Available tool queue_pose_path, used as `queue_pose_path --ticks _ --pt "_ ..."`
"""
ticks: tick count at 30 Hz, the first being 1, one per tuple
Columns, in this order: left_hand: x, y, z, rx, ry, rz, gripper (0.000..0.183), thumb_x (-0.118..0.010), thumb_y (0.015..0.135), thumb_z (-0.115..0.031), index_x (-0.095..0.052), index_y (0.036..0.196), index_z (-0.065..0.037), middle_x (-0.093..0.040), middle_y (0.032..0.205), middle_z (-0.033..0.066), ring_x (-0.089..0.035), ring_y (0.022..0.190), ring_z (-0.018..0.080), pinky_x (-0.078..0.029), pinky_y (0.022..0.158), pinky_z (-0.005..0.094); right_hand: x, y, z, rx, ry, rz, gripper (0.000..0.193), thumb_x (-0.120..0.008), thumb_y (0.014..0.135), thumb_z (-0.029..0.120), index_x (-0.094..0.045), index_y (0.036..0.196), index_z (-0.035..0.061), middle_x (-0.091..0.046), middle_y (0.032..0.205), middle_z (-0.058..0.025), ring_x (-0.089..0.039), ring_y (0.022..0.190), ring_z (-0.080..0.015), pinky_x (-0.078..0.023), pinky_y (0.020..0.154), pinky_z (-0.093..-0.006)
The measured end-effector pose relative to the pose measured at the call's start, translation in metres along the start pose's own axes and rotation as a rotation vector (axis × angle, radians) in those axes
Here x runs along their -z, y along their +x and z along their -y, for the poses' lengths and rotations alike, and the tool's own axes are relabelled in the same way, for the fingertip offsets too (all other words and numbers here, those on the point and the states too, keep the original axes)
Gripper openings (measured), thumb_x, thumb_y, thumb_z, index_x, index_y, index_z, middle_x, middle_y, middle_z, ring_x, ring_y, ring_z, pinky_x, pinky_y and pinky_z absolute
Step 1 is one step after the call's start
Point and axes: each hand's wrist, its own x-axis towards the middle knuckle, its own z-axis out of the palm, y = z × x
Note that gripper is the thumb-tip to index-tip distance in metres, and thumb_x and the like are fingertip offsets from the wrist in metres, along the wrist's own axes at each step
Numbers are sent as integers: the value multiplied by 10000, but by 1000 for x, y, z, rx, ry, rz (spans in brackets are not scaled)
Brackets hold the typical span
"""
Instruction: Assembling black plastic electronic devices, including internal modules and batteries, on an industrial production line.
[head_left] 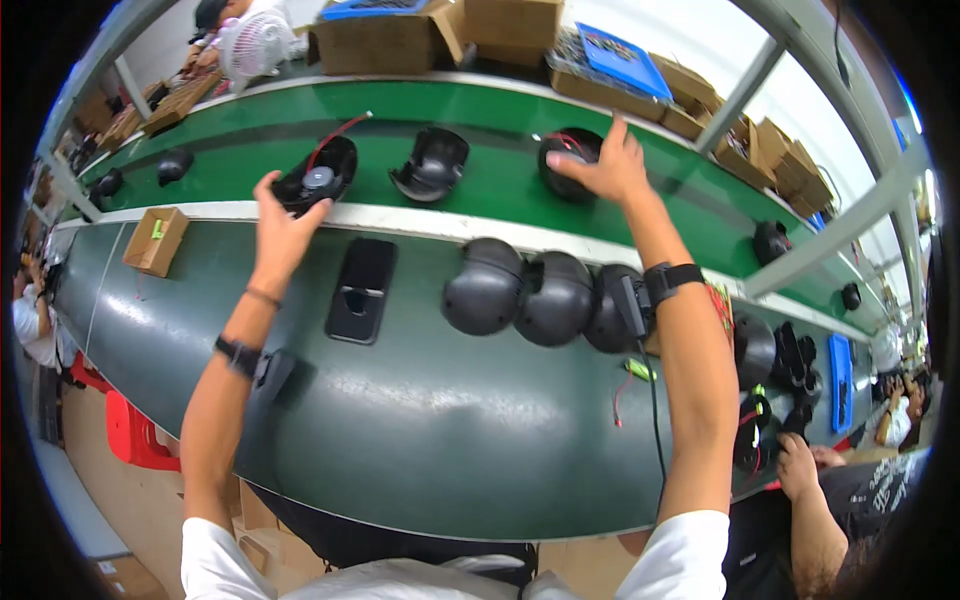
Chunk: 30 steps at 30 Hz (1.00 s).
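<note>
Green belt (505,165): runs beyond the bench (430,440).
Left hand (288,232): I see it gripping the left shell (341,165), black, on the belt.
Right hand (618,175): at the right shell (555,187); I cannot tell whether it grips.
Near side: three black domes (483,290).

The person's bare forearms (700,400) reach forward from short white fabric sleeves (685,555), well apart. The bare left hand (284,230) is curved, thumb and forefinger parted; the bare right hand (618,174) is spread, thumb pointing left, fingers extended forward.
</note>
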Motion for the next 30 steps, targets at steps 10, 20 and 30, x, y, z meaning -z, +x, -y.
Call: queue_pose_path --ticks 10,20,30 --pt "43 -262 -185 94 79 281 993 -995 730 -183 -380 1482 20 -504 1398 195 -546 1311 304 -442 1152 403 152 -260 -3 185 206 305 151 -714 885 -33 -736 1034 -31 -759 930 -235 -767 898 -403 -595 830 -484" --pt "50 -321 -185 157 -60 366 1338 -980 780 -258 -49 1717 -47 -281 1702 240 -447 1505 408 -445 1197 500 123 -302 -51 118 72 269 287 -778 854 -31 -702 1129 2 -699 1013 -181 -712 927 -353 -558 836 -452" --pt "-8 -314 -223 198 -249 477 1352 -984 743 -343 -88 1683 31 -232 1679 322 -360 1547 457 -357 1262 547 177 -355 114 -37 1235 304 472 -811 917 -35 -654 1363 -32 -699 1152 -101 -692 1007 -137 -589 859 -281"
